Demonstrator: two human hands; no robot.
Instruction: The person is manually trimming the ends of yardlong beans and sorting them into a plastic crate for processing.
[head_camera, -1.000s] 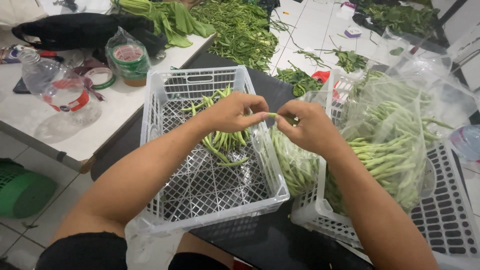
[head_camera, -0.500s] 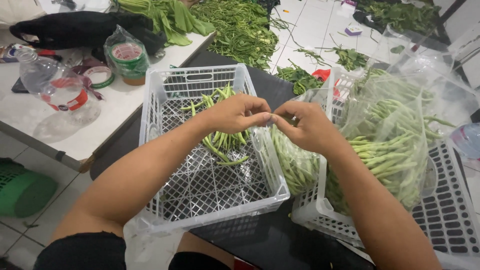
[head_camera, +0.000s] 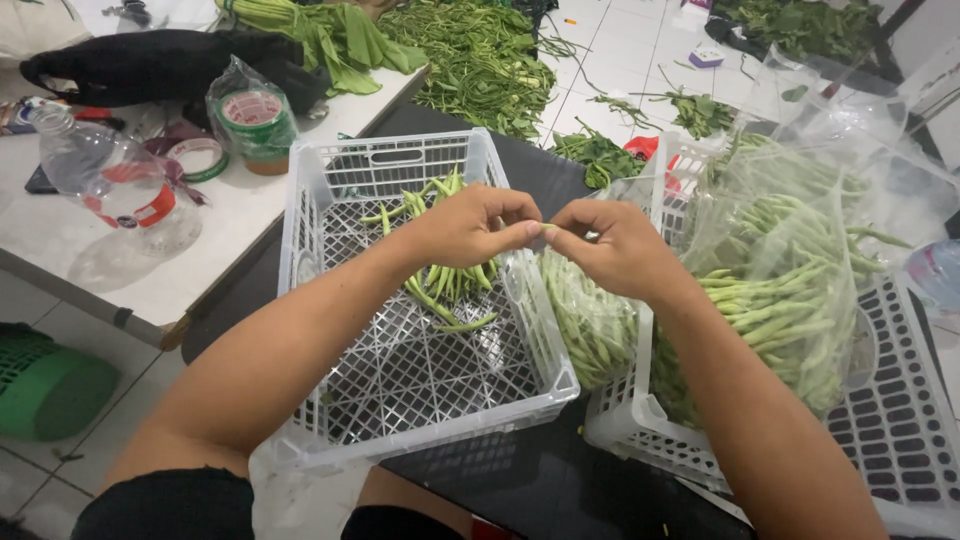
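At the far left, a green basket (head_camera: 45, 385) was seen on the tiled floor, beneath a white table (head_camera: 150, 270). On the table, a clear plastic bottle (head_camera: 105, 180) lay on its side, with rolls of tape (head_camera: 200, 157) just beside it, a bagged green roll (head_camera: 252, 120) and a black bag (head_camera: 150, 62) behind. Leafy greens (head_camera: 470, 50) were spread over the floor further back.

In the middle, a white plastic crate (head_camera: 420, 400) was placed on a dark surface, and a small heap of green beans (head_camera: 445, 280) lay at its far end. The left hand (head_camera: 470, 225) was held above that heap, its fingers curled shut, thumb and forefinger pinched on one end of a single green bean (head_camera: 546, 228). The bean was held over the crate's right wall, largely hidden between the fingertips of both hands.

The right hand (head_camera: 615, 245) was closed likewise, pinching the bean's other end, so that the two hands almost touched. Below and to the right, a second white crate (head_camera: 900, 440) held a clear plastic bag (head_camera: 770, 270) filled with more beans.
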